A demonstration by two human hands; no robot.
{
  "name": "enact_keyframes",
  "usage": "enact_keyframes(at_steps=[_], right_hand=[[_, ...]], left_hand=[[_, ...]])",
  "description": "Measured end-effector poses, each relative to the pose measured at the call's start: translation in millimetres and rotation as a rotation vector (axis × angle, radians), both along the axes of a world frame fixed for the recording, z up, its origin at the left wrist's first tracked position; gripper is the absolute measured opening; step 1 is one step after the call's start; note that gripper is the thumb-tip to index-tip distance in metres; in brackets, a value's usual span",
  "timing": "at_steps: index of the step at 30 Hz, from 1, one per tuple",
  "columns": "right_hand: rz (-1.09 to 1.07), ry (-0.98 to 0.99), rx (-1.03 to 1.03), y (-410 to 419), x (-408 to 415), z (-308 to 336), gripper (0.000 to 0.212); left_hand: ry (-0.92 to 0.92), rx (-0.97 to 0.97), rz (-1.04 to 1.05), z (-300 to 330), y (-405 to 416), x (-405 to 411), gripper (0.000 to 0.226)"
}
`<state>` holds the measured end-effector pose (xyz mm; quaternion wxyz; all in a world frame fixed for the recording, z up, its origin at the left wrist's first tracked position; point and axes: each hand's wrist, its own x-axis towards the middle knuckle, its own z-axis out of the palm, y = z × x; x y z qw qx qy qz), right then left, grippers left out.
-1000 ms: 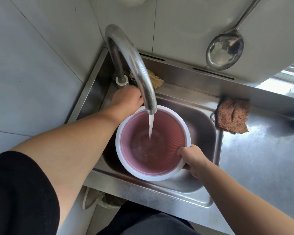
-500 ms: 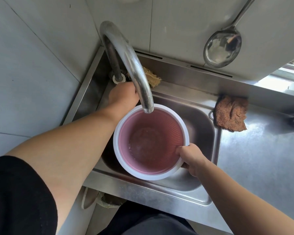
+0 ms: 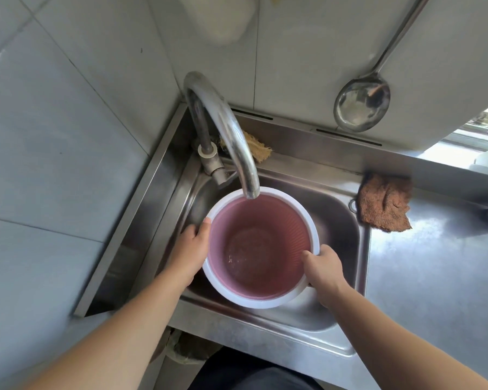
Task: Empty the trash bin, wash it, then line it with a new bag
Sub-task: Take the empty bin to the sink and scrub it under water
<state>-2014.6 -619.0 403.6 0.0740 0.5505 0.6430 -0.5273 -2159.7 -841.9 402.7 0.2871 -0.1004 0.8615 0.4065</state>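
Hidden behind the faucet [image 3: 231,136]: part of the fibrous scrubber [image 3: 258,149] and the bin [image 3: 261,249] rim's far edge; cut off at the top: the ladle [image 3: 362,105] handle and a white blurred object [image 3: 223,18]; right hand [image 3: 323,267] fingertips out of sight under the rim.

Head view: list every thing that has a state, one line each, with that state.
tap: off, no water running from the spout
trash bin: upright in the sink, unlined, a little water at the bottom
left hand: gripping the bin's left rim
right hand: gripping the bin's right rim
sink: holding the bin
brown cloth: crumpled on the counter edge
ladle: hanging on the wall
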Motion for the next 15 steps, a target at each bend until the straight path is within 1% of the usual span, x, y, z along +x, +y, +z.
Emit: enact_keyframes(at_steps=[3, 6, 9, 12, 15], right_hand=[[-0.017, 0.013, 0.098, 9.8, 3.1, 4.1, 0.010], [-0.003, 0.013, 0.144, 21.3, 5.3, 8.9, 0.013], [-0.009, 0.004, 0.165, 29.8, 2.4, 16.8, 0.010], [-0.050, 0.021, 0.169, 38.8, -2.3, 27.0, 0.019], [-0.021, 0.049, 0.204, 43.6, -8.3, 38.0, 0.009]], left_hand=[[-0.030, 0.108, 0.096, 4.1, 12.4, -0.4, 0.047], [-0.022, 0.144, 0.113, 9.1, 28.6, -3.5, 0.040], [-0.025, 0.110, 0.114, 14.9, 45.3, -7.9, 0.042], [-0.062, 0.098, 0.111, 17.4, 55.9, -10.3, 0.044], [-0.151, 0.113, 0.139, 14.4, 57.3, -10.3, 0.048]])
